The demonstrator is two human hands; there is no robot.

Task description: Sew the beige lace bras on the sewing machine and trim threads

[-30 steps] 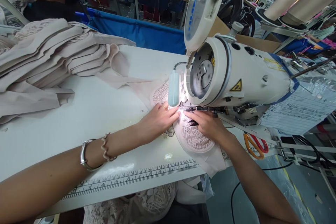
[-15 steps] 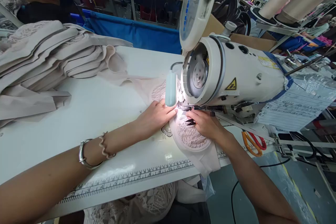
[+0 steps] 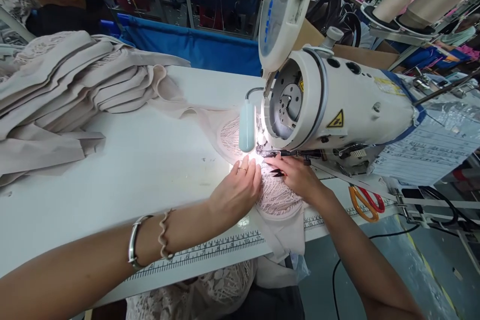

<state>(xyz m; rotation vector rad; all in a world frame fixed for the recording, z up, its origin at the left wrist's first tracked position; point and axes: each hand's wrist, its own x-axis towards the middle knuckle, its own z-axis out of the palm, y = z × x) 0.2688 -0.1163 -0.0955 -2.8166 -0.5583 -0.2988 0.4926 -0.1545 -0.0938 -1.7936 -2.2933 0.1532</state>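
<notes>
Pale pink lace fabric [image 3: 279, 195] lies under the needle area of a white sewing machine [image 3: 348, 95]. Fingers together, my left hand [image 3: 240, 190] presses on the fabric's left edge, just below a lit pale green lamp [image 3: 246, 127]. On the right, my right hand [image 3: 296, 175] holds small black snips [image 3: 277, 173], whose tips point left over the lace, while its fingertips touch the fabric close to the needle. The needle itself is lost in the glare. More of the lace piece extends behind the lamp toward the left.
Beige fabric layers [image 3: 67, 90] are heaped at the left. Orange-handled scissors [image 3: 363, 205] lie right of my right forearm. A printed ruler [image 3: 210, 252] runs along the table's front edge. Written sheets [image 3: 427, 145] hang beside the machine; a blue cloth [image 3: 195, 45] is behind the table.
My left hand has moved down and right, its fingers now more upright and bunched. The lace below the needle has shifted slightly, and the wheel inside the machine head has turned.
</notes>
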